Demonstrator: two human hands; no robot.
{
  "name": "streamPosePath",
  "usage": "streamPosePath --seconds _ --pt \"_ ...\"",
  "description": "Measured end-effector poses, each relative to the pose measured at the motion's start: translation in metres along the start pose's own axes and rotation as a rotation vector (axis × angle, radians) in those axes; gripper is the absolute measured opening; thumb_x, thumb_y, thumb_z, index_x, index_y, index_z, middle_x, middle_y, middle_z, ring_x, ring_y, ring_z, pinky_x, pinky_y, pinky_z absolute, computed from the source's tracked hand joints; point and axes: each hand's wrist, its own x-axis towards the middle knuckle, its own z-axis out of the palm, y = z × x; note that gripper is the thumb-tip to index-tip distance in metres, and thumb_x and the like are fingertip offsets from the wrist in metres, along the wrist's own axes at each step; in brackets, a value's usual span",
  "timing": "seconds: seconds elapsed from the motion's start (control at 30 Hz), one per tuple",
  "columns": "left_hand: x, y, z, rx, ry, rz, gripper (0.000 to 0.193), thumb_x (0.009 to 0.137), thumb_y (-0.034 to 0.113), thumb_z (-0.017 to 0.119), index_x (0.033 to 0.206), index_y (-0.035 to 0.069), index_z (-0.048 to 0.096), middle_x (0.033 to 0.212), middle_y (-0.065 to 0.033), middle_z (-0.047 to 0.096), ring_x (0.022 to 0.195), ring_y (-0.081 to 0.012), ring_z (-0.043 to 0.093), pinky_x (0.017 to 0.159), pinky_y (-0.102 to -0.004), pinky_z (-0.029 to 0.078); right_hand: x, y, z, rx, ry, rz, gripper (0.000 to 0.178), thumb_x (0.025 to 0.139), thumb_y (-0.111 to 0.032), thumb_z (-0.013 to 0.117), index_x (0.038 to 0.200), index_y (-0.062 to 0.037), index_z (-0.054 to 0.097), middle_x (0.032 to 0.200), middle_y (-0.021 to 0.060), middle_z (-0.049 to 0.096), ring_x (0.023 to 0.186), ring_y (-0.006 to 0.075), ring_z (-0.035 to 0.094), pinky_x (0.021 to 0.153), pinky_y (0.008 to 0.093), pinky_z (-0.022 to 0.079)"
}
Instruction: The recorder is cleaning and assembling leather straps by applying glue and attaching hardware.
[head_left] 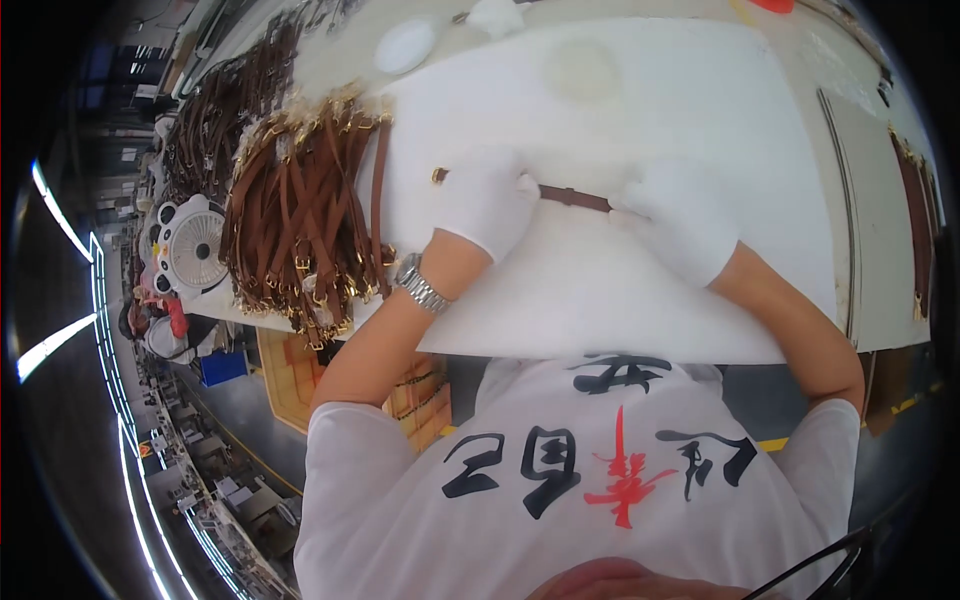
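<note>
A brown leather strap [572, 197] is stretched level between my two hands over the white table. My left hand [490, 200], in a white glove, is closed around one end of it. A small gold buckle [440, 176] pokes out on the left side of that hand. My right hand [688, 215], gloved in white too, pinches the strap's other end, and the fingertips hide the tip. Dark loops or a seam show near the middle of the strap. Just left of my left hand lies a thick heap of similar brown straps [310, 205] with gold buckles.
Beyond the heap lie darker straps [215, 120]. A white fan [192, 245] with round ears stands at the table's left edge. Farther back is a white oval piece [405, 46]. More straps [912, 205] lie at far right. Beneath the left edge sits an orange crate [285, 385].
</note>
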Motion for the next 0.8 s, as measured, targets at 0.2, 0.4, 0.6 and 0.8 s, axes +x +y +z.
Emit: streamPosePath --seconds 0.2,0.4,0.6,0.8 --pt "0.005 0.007 -0.020 0.234 -0.153 -0.133 0.012 0.089 0.009 0.065 0.086 -0.002 0.068 0.085 -0.0239 0.068 0.081 -0.0427 0.066 0.077 -0.0523 0.054 0.002 0.001 0.004 0.020 0.045 -0.103 0.013 0.092 -0.019 0.075 0.086 -0.0073 0.072 0.084 0.0125 0.067 0.084 0.0343 0.066 0.076 0.0479 0.052" --pt "-0.006 -0.009 -0.012 0.099 0.011 -0.015 0.013 0.089 0.009 0.064 0.079 0.001 0.064 0.085 -0.0220 0.066 0.088 -0.0411 0.065 0.081 -0.0508 0.053 0.000 -0.003 -0.004 -0.027 0.017 -0.047 0.012 0.093 -0.019 0.074 0.088 -0.0080 0.073 0.084 0.0128 0.066 0.087 0.0337 0.066 0.077 0.0478 0.052" --pt "0.005 0.015 -0.003 0.158 -0.012 0.082 0.011 0.088 0.007 0.063 0.079 0.002 0.064 0.084 -0.0211 0.066 0.085 -0.0412 0.064 0.079 -0.0514 0.052 0.001 0.001 0.007 0.028 0.062 -0.094 0.013 0.094 -0.021 0.073 0.089 -0.0081 0.074 0.086 0.0125 0.067 0.087 0.0338 0.066 0.079 0.0468 0.053" --pt "-0.006 -0.023 -0.009 0.126 0.044 0.114 0.010 0.088 0.009 0.063 0.083 0.002 0.068 0.082 -0.0206 0.066 0.081 -0.0415 0.064 0.079 -0.0520 0.053 0.002 -0.003 -0.003 -0.062 0.043 -0.084 0.013 0.093 -0.018 0.074 0.089 -0.0064 0.073 0.086 0.0122 0.067 0.088 0.0334 0.066 0.079 0.0470 0.053"
